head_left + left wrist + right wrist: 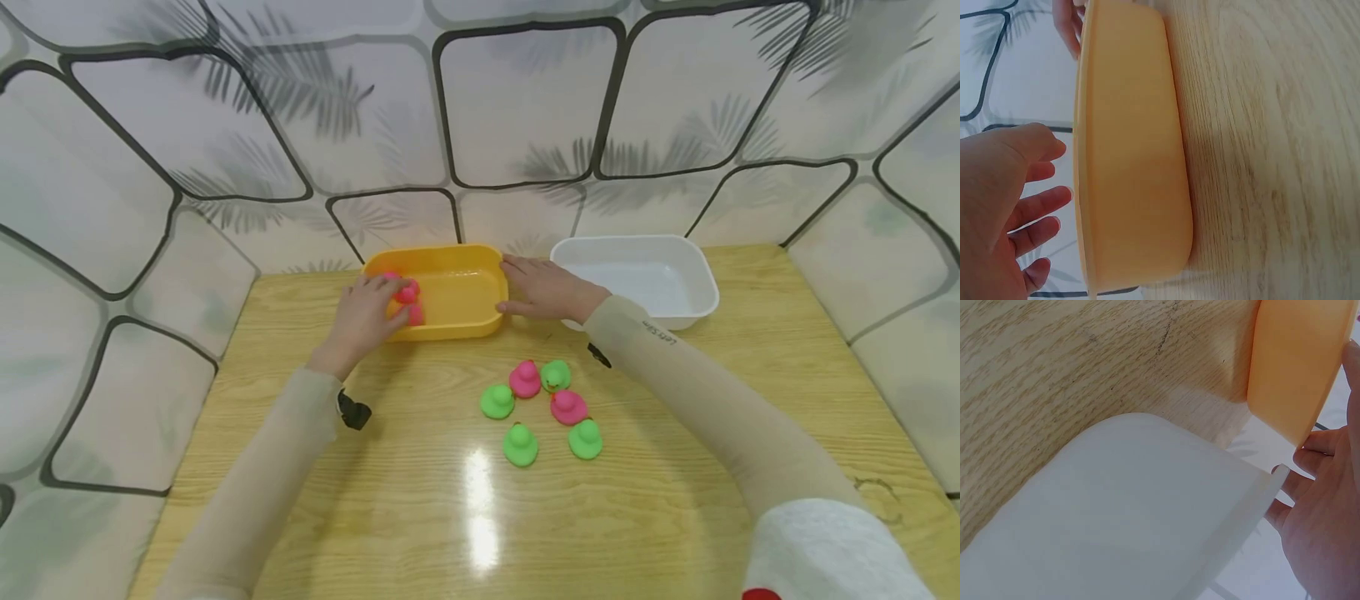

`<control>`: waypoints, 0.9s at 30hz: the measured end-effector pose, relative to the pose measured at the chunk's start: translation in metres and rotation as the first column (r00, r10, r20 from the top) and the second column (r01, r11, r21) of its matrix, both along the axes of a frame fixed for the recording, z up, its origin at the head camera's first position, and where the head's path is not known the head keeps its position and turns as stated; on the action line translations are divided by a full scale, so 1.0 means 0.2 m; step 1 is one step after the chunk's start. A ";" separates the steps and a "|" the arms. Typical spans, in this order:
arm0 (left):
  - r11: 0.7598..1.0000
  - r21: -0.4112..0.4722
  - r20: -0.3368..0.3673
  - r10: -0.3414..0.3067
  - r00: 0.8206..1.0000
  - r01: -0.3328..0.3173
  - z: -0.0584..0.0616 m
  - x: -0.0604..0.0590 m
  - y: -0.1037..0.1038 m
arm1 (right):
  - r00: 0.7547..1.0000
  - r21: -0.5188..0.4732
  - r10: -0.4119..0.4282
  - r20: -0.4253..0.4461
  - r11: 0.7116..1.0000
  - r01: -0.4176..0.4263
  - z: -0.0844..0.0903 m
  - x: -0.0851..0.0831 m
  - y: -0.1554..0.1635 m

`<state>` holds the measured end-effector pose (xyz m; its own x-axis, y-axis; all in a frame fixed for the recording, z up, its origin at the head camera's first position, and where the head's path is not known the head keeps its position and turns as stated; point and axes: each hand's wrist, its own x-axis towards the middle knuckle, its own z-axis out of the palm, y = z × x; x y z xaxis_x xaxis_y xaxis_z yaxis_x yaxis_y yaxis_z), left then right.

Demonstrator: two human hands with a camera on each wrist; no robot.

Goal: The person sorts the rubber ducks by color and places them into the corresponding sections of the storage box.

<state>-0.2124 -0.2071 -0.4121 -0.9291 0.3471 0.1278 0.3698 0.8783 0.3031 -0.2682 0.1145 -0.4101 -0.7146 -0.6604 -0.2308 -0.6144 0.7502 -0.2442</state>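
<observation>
My left hand (365, 317) is over the left end of a yellow tray (461, 325), its fingers apart and loosely bent. Several pink rubber ducks (408, 292) lie inside at that end, partly hidden by the hand. In the left wrist view, the fingers of the left hand (1007, 200) show above the rim with nothing between them. My right hand (551, 289) touches the tray's right rim with its fingertips and thumb. Seen from the right wrist, the right hand (1325, 506) reaches past the corner of a white tray (1116, 506) to the yellow one.
The white tray (637, 250) stands at the back right, under the right forearm. Several green ducks (521, 446) and two pink ducks (568, 407) sit in a cluster on the wooden table (405, 500). A patterned wall panel (525, 100) rises behind the trays.
</observation>
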 end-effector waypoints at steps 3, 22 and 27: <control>1.000 0.015 -0.031 -0.023 0.999 0.023 0.01 0.03 0.03 | 1.000 -0.001 0.000 -0.001 1.000 0.000 0.00 0.00 0.00; 0.952 0.034 -0.172 -0.294 0.940 0.304 -0.03 0.31 0.38 | 1.000 0.003 -0.006 -0.022 1.000 0.006 -0.01 -0.01 0.00; 0.931 0.036 -0.129 -0.355 0.926 0.362 -0.04 0.38 0.47 | 1.000 0.009 0.001 -0.028 1.000 -0.001 -0.03 -0.02 0.00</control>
